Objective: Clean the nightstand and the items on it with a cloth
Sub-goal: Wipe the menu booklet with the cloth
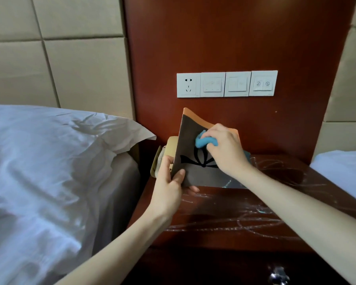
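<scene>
Over the nightstand (224,214), left hand (170,182) pinches the lower-left edge of a grey mat (203,174), thumb in front, propping it upright. Right hand (224,149), fingers curled round a blue cloth (202,140), presses it against the mat's face, below the wall switches (226,84).

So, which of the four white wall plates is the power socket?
The leftmost plate: it alone has dark pin holes; the other three carry flat switch buttons.
</scene>
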Available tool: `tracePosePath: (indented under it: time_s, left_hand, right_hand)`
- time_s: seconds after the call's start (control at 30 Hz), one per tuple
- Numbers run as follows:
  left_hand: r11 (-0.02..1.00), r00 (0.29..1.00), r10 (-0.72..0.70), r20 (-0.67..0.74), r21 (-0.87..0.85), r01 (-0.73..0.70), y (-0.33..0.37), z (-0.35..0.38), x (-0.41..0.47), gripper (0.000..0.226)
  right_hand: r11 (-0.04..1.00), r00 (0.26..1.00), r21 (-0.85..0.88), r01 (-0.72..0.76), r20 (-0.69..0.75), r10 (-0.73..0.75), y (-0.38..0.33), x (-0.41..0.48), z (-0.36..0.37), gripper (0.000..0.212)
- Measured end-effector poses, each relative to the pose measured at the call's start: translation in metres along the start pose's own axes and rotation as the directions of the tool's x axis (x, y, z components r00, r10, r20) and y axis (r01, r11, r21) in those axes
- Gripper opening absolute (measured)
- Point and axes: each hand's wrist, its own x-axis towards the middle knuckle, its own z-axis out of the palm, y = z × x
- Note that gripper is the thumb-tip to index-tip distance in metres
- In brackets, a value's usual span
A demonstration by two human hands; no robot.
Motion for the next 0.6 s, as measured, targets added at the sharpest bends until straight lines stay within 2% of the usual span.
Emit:
tracePosePath:
  time_s: [0.1, 0.17, 0.3, 0.37, 0.53, 0.6]
  left_hand:
    - [1.000, 1.000, 0.008, -0.008, 0.012, -0.008, -0.001, 0.000, 0.000, 0.025]
    - [0.999, 1.000, 0.016, -0.011, 0.028, -0.015, -0.001, 0.000, 0.002, 0.020]
    - [0.999, 0.997, 0.031, -0.068, 0.047, -0.028, -0.003, -0.005, 0.009, 0.014]
    - [0.996, 0.997, 0.027, -0.071, 0.082, -0.021, -0.004, -0.006, 0.010, 0.016]
    - [0.998, 0.999, 0.034, -0.020, 0.051, -0.033, -0.004, -0.002, 0.007, 0.021]
    - [0.998, 0.998, 0.046, -0.031, 0.051, -0.044, -0.002, -0.002, 0.008, 0.017]
  right_hand:
    - [0.988, 0.991, -0.075, -0.136, -0.002, 0.137, 0.023, 0.008, -0.009, 0.026]
    - [0.980, 0.985, -0.100, -0.171, -0.011, 0.171, 0.033, 0.006, -0.014, 0.026]
    - [0.997, 0.987, -0.072, -0.037, 0.156, 0.048, 0.030, -0.015, -0.007, 0.026]
    - [0.998, 0.979, -0.050, -0.032, 0.200, 0.041, 0.031, -0.025, -0.001, 0.026]
    - [0.989, 0.990, -0.055, -0.140, 0.004, 0.140, 0.041, -0.001, -0.009, 0.031]
    - [0.988, 0.991, -0.078, -0.137, -0.015, 0.136, 0.045, 0.005, -0.015, 0.031]
